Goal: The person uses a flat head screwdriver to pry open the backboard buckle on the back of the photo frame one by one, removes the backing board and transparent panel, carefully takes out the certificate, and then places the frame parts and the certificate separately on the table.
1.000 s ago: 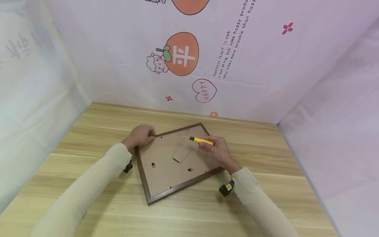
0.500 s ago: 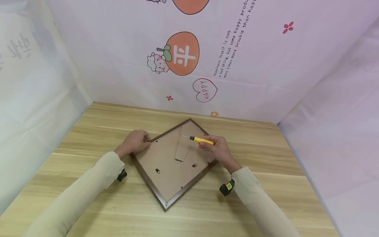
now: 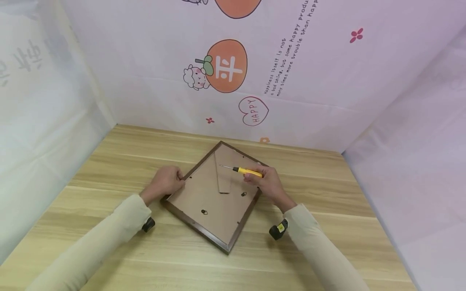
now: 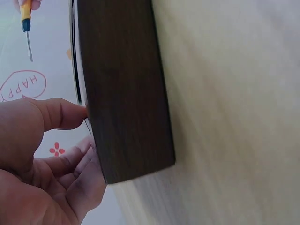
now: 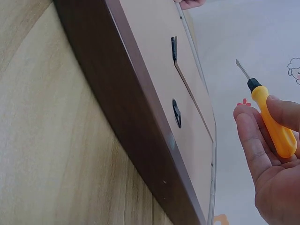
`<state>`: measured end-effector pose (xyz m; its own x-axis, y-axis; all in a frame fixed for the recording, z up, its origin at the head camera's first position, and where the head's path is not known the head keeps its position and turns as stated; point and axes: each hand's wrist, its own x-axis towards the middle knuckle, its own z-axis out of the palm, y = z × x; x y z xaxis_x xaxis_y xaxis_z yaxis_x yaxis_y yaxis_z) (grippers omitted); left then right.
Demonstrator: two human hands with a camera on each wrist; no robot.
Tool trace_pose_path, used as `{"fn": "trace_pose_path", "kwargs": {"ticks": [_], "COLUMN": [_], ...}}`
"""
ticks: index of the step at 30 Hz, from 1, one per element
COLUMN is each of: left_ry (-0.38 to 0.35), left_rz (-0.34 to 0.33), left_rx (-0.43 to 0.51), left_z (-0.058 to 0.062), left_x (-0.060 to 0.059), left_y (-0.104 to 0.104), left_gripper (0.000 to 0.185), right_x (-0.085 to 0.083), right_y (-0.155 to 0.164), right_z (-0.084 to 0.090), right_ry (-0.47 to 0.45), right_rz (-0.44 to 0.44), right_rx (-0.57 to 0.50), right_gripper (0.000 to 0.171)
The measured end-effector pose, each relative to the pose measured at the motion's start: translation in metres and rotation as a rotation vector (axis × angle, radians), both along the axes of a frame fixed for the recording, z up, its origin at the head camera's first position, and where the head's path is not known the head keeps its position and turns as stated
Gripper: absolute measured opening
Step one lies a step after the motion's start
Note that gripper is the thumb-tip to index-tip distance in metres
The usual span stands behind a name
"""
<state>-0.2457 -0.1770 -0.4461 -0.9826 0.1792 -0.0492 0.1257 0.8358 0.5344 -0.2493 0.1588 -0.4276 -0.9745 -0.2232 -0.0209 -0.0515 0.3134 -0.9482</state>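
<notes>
A dark brown picture frame [image 3: 198, 224] lies face down on the wooden table [image 3: 327, 194], its tan backing board [image 3: 204, 194] up, with a fold-out stand [image 3: 223, 178] and small hanging clips. My left hand [image 3: 165, 184] pinches the frame's left edge [image 4: 122, 93], thumb on the backing side. My right hand [image 3: 265, 184] rests at the frame's right edge and holds a yellow-handled screwdriver [image 3: 247, 171], its metal tip pointing left above the stand. The right wrist view shows the screwdriver [image 5: 274, 122] lying across my fingers beside the frame's edge [image 5: 131, 117].
Printed fabric walls [image 3: 255, 72] enclose the table at the back, left and right. Small black wrist cameras [image 3: 278, 230] sit under both sleeves. Bare wood lies in front of the frame and toward the right.
The frame has turned clockwise on the table under my left hand, its far corner swinging left and its near corner right. The right hand and screwdriver have stayed nearly still.
</notes>
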Motion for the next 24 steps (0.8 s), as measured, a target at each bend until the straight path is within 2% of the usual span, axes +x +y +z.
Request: {"fn": "trace_pose_path", "kwargs": {"ticks": [7,11,14,19,24], "left_ry": [-0.048,-0.107,-0.144,-0.199,-0.258], "left_rz": [-0.011,0.006,0.03,0.038,0.053], "left_rx": [0.005,0.022,0.034,0.058,0.106], "left_z": [-0.004,-0.004,-0.003,-0.001,0.001], "left_x": [0.008,0.014,0.018,0.024,0.031], "left_y": [0.001,0.005,0.008,0.013,0.017], "left_gripper": [0.017,0.019,0.013,0.035,0.042], "right_x": [0.0,0.0,0.0,0.0,-0.001], "right_y": [-0.001,-0.002,-0.003,-0.003,-0.004], "right_z": [0.0,0.0,0.0,0.0,-0.001], "right_ry": [-0.007,-0.019,-0.02,-0.02,-0.021], "right_rz": [-0.017,-0.007,-0.003,-0.003,-0.008], "right_rx": [0.008,-0.015,-0.016,-0.01,0.0], "right_gripper": [0.027,0.026,0.026,0.027,0.028]}}
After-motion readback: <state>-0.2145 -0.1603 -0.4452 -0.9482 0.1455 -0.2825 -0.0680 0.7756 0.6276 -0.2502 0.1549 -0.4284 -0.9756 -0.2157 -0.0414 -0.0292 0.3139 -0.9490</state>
